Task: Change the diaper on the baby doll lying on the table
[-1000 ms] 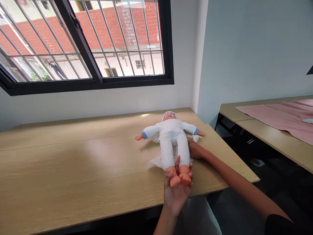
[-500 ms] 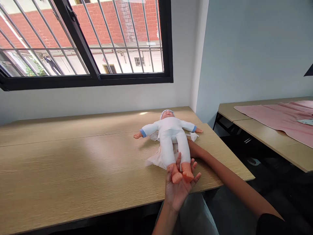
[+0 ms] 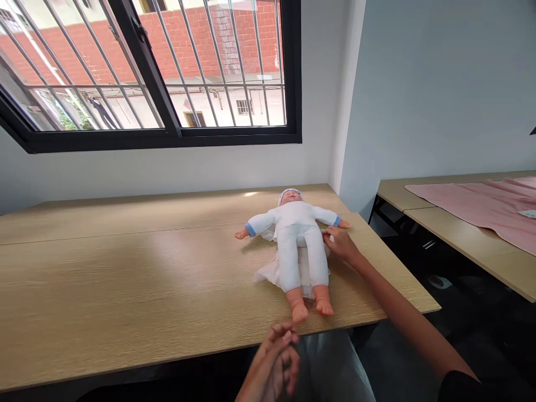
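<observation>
Doll (image 3: pixel 296 220) face-up on wooden table (image 3: pixel 146 290), white cloth (image 3: pixel 271 272) partly beneath it. Right hand (image 3: pixel 342 244) at the doll's hip, fingertips pinching a white bit of the cloth. Left hand (image 3: pixel 274 360) empty at the table's near edge, just below the feet; fingers loosely curled, apart, blurred.

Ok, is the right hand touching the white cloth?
Touching: the head view shows the right hand with its fingers closed on a bit of the white cloth, beside the doll.
</observation>
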Demonstrator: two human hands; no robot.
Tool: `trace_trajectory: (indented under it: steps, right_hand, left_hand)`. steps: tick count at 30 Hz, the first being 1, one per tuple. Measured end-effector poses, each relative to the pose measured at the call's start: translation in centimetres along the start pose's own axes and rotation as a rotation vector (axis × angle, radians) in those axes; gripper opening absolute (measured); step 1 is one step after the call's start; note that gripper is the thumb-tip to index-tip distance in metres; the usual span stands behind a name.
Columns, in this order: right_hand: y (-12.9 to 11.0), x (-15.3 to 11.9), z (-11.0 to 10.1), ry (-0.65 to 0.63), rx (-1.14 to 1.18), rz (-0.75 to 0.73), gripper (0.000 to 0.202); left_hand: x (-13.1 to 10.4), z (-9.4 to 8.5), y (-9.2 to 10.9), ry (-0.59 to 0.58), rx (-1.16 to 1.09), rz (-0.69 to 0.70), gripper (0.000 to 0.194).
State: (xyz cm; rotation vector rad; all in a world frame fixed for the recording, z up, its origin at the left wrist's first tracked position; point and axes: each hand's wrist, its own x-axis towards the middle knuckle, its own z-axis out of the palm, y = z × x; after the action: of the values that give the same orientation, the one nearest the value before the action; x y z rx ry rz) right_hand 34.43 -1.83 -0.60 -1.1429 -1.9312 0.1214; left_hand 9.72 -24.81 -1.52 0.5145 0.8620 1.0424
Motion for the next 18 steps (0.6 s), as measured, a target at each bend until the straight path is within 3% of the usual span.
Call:
trace_trajectory:
  steps: [2,5,7,9,12,14,18]
  right_hand:
    - [0.0,0.8,-0.4,0.065,0.078,0.034,0.018]
    - [-0.9,2.0,-0.4,0.079,0.222,0.062,0.02]
    - [-1.7,2.9,0.0,0.025,0.229,0.037,0.022]
    - [-2.3,3.6,0.4,-0.001,0.206,0.008,0.02]
    - [-2.4,4.2,1.0,0.01,0.207,-0.017,0.017]
    - [-2.0,4.3,1.3,0.025,0.22,-0.02,0.015]
    - [-1.2,4.0,0.9,0.022,0.191,-0.046,0.011]
  left_hand:
    - [-0.3,0.5,2.9,0.153,0.111,0.275,0.033]
    - [1.3,2.8,8.9,0.259,0.38,0.722,0.022]
    - [4.4,4.6,12.4,0.237,0.687,0.925,0.015]
    - [8.5,5.8,14.8,0.221,0.969,1.032,0.008]
    - [14.7,6.0,15.9,0.195,1.275,1.039,0.008]
    - [17.3,5.4,15.7,0.167,1.383,1.063,0.004]
    - [18.8,3.9,15.5,0.074,1.557,1.202,0.019]
